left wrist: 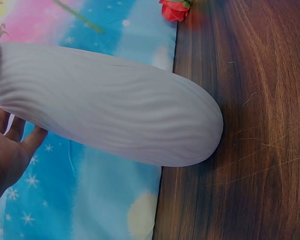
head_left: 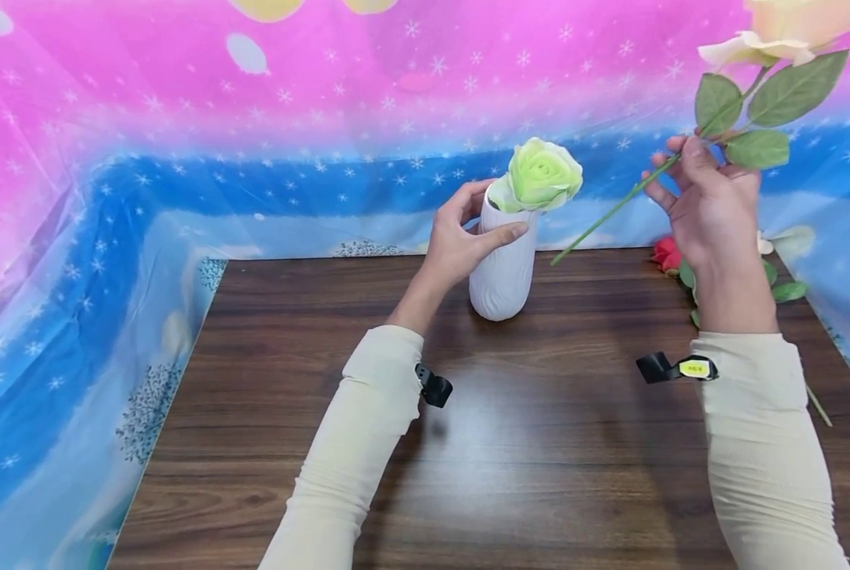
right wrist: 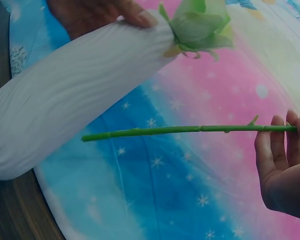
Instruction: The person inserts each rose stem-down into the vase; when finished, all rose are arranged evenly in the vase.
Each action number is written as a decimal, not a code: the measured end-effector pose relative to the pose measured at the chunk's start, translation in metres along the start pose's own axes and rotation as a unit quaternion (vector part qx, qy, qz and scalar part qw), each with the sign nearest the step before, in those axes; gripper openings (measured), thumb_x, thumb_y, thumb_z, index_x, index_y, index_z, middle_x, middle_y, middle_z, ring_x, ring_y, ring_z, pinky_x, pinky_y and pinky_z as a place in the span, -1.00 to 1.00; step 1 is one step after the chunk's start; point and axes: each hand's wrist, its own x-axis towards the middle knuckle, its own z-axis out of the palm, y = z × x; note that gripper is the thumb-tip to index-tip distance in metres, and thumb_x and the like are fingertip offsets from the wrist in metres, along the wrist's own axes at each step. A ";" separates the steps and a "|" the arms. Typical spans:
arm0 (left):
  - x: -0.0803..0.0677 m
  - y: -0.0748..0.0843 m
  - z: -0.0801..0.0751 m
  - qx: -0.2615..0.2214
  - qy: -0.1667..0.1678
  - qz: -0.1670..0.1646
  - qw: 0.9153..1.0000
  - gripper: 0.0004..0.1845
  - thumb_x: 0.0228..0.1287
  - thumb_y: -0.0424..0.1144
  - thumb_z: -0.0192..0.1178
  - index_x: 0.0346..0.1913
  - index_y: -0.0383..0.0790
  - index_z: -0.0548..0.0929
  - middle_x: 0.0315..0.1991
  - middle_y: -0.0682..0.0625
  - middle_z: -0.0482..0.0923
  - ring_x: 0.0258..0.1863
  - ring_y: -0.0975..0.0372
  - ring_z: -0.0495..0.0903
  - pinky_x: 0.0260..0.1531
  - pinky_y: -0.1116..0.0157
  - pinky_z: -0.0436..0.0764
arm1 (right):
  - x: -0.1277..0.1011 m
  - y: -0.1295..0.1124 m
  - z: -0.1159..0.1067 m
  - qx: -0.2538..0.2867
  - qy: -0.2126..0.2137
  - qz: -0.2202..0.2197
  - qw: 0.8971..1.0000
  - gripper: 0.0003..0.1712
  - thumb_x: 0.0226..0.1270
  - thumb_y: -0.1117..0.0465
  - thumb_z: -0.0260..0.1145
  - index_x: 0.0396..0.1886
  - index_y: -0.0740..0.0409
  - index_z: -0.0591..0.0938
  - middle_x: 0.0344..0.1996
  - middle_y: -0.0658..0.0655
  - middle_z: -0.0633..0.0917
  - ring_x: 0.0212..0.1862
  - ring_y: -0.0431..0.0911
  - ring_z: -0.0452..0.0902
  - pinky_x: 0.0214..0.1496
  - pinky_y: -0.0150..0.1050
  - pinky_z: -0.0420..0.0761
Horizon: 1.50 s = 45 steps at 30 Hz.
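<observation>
Left hand (head_left: 461, 241) on the vase neck, right hand (head_left: 710, 207) up with a rose

Left fingers curl round the neck of the white ribbed ceramic vase (head_left: 503, 269) standing on the dark wooden table (head_left: 539, 443), pale green fabric rose (head_left: 543, 174) just above the thumb; right fingertips pinch the green stem of the cream fabric rose (head_left: 798, 24), tip slanting towards the vase; red rose (head_left: 667, 253) lies behind the right wrist

Dark wood-grain table (head_left: 510, 443). Carries: white ribbed vase (head_left: 503, 273), upright near far edge; red flower (head_left: 665, 253) with green leaves (head_left: 788, 291), lying at far right corner beside patterned backdrop cloth (head_left: 76, 317).
</observation>
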 end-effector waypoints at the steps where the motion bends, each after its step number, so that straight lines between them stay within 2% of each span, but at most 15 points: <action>1: 0.000 0.000 0.000 0.001 0.000 0.000 1.000 -0.34 0.15 -0.25 0.51 0.34 -0.12 0.54 0.16 -0.13 0.65 0.09 0.12 0.65 0.10 0.18 0.71 | 0.001 -0.001 0.001 0.011 0.004 -0.003 1.000 -0.75 0.41 0.42 0.21 0.06 0.29 0.51 -0.30 0.26 0.73 -0.27 0.08 0.70 -0.23 -0.08 0.78; 7: 0.001 0.000 -0.001 0.005 0.000 0.002 1.000 -0.34 0.17 -0.24 0.50 0.34 -0.12 0.53 0.16 -0.11 0.65 0.09 0.14 0.65 0.11 0.17 0.70 | 0.004 -0.006 0.009 0.060 0.015 -0.029 0.998 -0.69 0.43 0.42 0.17 0.13 0.25 0.48 -0.25 0.28 0.68 -0.25 0.10 0.67 -0.21 -0.04 0.79; 15: 0.001 -0.002 -0.001 0.001 -0.003 0.002 1.000 -0.34 0.16 -0.24 0.50 0.34 -0.11 0.53 0.15 -0.12 0.66 0.09 0.13 0.65 0.11 0.16 0.70 | 0.010 -0.015 0.018 0.097 0.058 -0.047 0.992 -0.83 0.47 0.40 0.14 0.01 0.26 0.45 -0.26 0.28 0.65 -0.29 0.12 0.66 -0.25 -0.02 0.77; 23: 0.001 -0.002 0.000 0.000 -0.004 -0.002 1.000 -0.34 0.15 -0.24 0.51 0.34 -0.09 0.54 0.16 -0.11 0.65 0.11 0.12 0.65 0.12 0.15 0.70 | 0.014 -0.022 0.025 0.119 0.091 -0.058 0.987 -0.70 0.50 0.38 0.10 0.15 0.10 0.39 -0.28 0.27 0.65 -0.31 0.12 0.65 -0.34 -0.02 0.75; 35: 0.001 -0.001 0.000 0.000 -0.001 -0.004 1.000 -0.34 0.15 -0.26 0.51 0.34 -0.11 0.54 0.16 -0.13 0.67 0.09 0.11 0.66 0.08 0.16 0.71 | 0.016 -0.026 0.035 0.124 0.086 -0.091 0.984 -0.80 0.54 0.38 0.05 0.08 0.23 0.39 -0.28 0.28 0.63 -0.29 0.09 0.64 -0.31 -0.04 0.76; 45: 0.001 0.001 0.000 0.005 0.003 -0.006 1.000 -0.35 0.16 -0.26 0.51 0.33 -0.12 0.54 0.16 -0.12 0.67 0.11 0.12 0.66 0.14 0.13 0.69 | 0.018 -0.028 0.042 0.146 0.084 -0.083 0.982 -0.84 0.54 0.38 0.04 0.04 0.23 0.41 -0.30 0.28 0.61 -0.30 0.10 0.63 -0.28 -0.01 0.77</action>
